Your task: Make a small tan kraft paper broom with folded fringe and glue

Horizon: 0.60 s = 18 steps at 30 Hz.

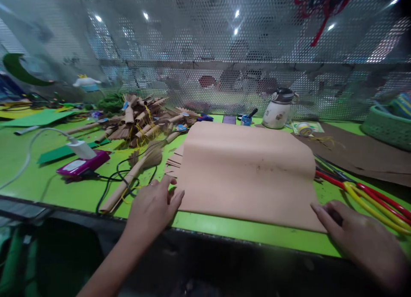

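Note:
A wide sheet of light brown paper [244, 185] lies in front of me on the green table, with a rounded raised bulge across its middle and a straight front edge. At its left edge, my left hand [154, 205] rests with thumb and forefinger apart, their tips touching the paper's side. My right hand [353, 233] is at the front right corner, thumb over the paper's edge and fingers curled. Slit strips of paper [174, 162] stick out from under the sheet's left side. Right of the sheet lie scissors [369, 194] with red and yellow handles.
Rolled brown paper pieces [141, 117] with yellow string are heaped at the back left. A purple power strip [83, 163] with a white charger and black cable lies at left. A jar [278, 111], tape roll [304, 129], dark brown sheets [356, 153] and green basket [387, 126] stand behind right.

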Each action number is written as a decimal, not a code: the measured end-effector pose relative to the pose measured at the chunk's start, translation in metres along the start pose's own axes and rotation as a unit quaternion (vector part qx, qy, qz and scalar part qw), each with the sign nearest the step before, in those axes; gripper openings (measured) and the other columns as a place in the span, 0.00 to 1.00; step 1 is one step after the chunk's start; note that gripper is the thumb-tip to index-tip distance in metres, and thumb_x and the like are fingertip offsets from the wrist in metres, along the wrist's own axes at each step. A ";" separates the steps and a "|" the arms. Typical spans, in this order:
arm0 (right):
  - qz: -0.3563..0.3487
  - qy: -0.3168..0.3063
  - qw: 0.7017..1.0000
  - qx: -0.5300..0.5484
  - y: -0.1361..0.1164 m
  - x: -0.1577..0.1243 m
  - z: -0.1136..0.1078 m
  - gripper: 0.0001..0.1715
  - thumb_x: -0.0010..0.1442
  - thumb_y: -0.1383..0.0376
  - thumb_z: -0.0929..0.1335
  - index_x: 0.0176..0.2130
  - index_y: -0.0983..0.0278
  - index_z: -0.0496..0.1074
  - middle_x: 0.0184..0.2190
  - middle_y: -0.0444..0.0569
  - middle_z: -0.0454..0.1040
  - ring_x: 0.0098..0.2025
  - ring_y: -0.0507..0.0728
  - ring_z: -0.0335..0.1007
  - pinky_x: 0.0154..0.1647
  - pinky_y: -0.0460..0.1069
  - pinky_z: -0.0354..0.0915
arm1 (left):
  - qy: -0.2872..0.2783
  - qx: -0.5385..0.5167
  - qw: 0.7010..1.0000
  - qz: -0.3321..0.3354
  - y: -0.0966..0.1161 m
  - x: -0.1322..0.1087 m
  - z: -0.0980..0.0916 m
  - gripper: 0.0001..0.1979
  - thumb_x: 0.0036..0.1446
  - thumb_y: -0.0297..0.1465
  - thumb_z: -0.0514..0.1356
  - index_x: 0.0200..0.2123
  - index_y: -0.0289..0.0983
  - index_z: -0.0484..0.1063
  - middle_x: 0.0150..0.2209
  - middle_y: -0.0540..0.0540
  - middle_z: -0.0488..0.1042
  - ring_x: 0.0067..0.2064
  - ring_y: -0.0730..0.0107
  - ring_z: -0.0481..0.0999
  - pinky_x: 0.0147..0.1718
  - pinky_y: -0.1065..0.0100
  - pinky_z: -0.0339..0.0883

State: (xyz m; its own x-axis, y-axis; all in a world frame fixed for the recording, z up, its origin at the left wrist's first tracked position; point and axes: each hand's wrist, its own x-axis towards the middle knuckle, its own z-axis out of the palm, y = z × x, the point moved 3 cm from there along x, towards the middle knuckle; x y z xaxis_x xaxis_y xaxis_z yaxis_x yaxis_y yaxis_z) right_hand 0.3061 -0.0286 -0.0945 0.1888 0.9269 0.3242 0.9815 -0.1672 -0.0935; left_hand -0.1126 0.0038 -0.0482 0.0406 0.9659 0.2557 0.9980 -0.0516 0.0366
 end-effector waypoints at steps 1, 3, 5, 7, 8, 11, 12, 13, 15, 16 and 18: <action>0.003 -0.018 1.000 -0.013 -0.002 0.001 -0.002 0.22 0.55 0.44 0.61 0.25 0.57 0.66 0.16 0.47 0.69 0.18 0.62 0.65 0.18 0.48 0.48 | -0.001 0.005 1.000 0.008 0.001 0.000 0.000 0.13 0.58 0.40 0.50 0.38 0.38 0.66 0.26 0.48 0.71 0.32 0.63 0.71 0.30 0.67 0.57; 0.004 -0.034 0.999 -0.020 -0.006 0.003 -0.005 0.23 0.56 0.44 0.60 0.25 0.58 0.66 0.16 0.47 0.69 0.19 0.61 0.67 0.19 0.48 0.49 | -0.001 0.016 1.000 0.027 0.002 0.000 -0.001 0.13 0.59 0.40 0.50 0.34 0.38 0.67 0.26 0.47 0.72 0.32 0.63 0.71 0.31 0.67 0.57; 0.003 -0.033 0.999 -0.029 -0.010 0.005 -0.009 0.24 0.56 0.45 0.60 0.23 0.59 0.67 0.17 0.48 0.70 0.19 0.60 0.67 0.20 0.48 0.50 | -0.001 0.024 0.999 0.044 0.003 0.000 -0.003 0.14 0.59 0.40 0.49 0.31 0.38 0.68 0.26 0.46 0.72 0.33 0.62 0.71 0.32 0.66 0.57; -0.001 -0.025 0.999 -0.041 -0.015 0.007 -0.013 0.23 0.58 0.48 0.60 0.23 0.60 0.68 0.17 0.49 0.71 0.20 0.59 0.67 0.20 0.47 0.50 | -0.006 0.031 0.998 0.056 0.003 0.002 -0.003 0.14 0.59 0.40 0.49 0.30 0.38 0.68 0.26 0.45 0.73 0.33 0.61 0.71 0.32 0.65 0.58; -0.003 -0.023 0.999 -0.046 -0.017 0.008 -0.015 0.23 0.58 0.49 0.60 0.24 0.61 0.68 0.18 0.49 0.71 0.20 0.59 0.67 0.21 0.47 0.50 | -0.008 0.034 0.998 0.061 0.002 0.002 -0.002 0.14 0.59 0.40 0.49 0.30 0.38 0.68 0.26 0.45 0.73 0.33 0.60 0.71 0.32 0.65 0.58; -0.013 -0.040 0.997 -0.059 -0.024 0.011 -0.021 0.21 0.61 0.53 0.59 0.26 0.62 0.69 0.20 0.52 0.73 0.23 0.58 0.69 0.22 0.48 0.49 | -0.005 0.047 0.995 0.088 -0.001 0.006 0.002 0.15 0.59 0.39 0.49 0.30 0.38 0.69 0.28 0.43 0.73 0.34 0.59 0.71 0.35 0.63 0.60; -0.013 -0.054 0.997 -0.062 -0.026 0.012 -0.022 0.21 0.62 0.54 0.59 0.27 0.63 0.70 0.21 0.52 0.73 0.24 0.58 0.70 0.22 0.48 0.49 | 0.005 0.054 0.993 0.106 0.000 0.007 0.003 0.15 0.59 0.39 0.48 0.31 0.38 0.69 0.30 0.42 0.72 0.36 0.58 0.70 0.37 0.61 0.61; -0.005 -0.063 0.996 -0.067 -0.028 0.013 -0.024 0.20 0.62 0.54 0.59 0.28 0.63 0.70 0.22 0.52 0.74 0.26 0.58 0.70 0.23 0.47 0.49 | 0.027 0.059 0.991 0.118 0.001 0.008 0.003 0.15 0.59 0.39 0.48 0.32 0.37 0.70 0.33 0.40 0.72 0.38 0.56 0.70 0.39 0.59 0.61; 0.008 -0.078 0.994 -0.081 -0.030 0.014 -0.027 0.19 0.62 0.55 0.59 0.31 0.64 0.70 0.24 0.53 0.75 0.28 0.58 0.72 0.23 0.47 0.50 | 0.071 0.040 0.984 0.157 0.008 0.010 0.002 0.15 0.60 0.38 0.48 0.38 0.36 0.70 0.42 0.37 0.70 0.44 0.53 0.68 0.42 0.57 0.60; 0.010 -0.081 0.993 -0.086 -0.032 0.014 -0.028 0.19 0.63 0.55 0.59 0.33 0.64 0.70 0.25 0.53 0.75 0.29 0.59 0.72 0.24 0.47 0.51 | 0.078 0.012 0.979 0.186 0.012 0.011 0.001 0.15 0.60 0.37 0.48 0.41 0.36 0.69 0.46 0.37 0.68 0.46 0.54 0.67 0.43 0.58 0.60; 0.004 -0.081 0.992 -0.097 -0.035 0.013 -0.031 0.18 0.63 0.56 0.59 0.35 0.64 0.70 0.28 0.54 0.76 0.30 0.59 0.73 0.25 0.47 0.53 | 0.063 -0.075 0.970 0.221 0.020 0.014 -0.003 0.12 0.60 0.34 0.49 0.40 0.39 0.70 0.47 0.41 0.68 0.45 0.61 0.68 0.43 0.63 0.60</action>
State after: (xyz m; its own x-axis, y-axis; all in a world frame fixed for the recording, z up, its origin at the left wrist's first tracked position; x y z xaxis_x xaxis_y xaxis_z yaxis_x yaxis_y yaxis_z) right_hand 0.2758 -0.0207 -0.0580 0.2036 0.9647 0.1672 0.9709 -0.2209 0.0921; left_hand -0.0918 0.0159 -0.0412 0.4475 0.8026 0.3944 0.8658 -0.4992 0.0336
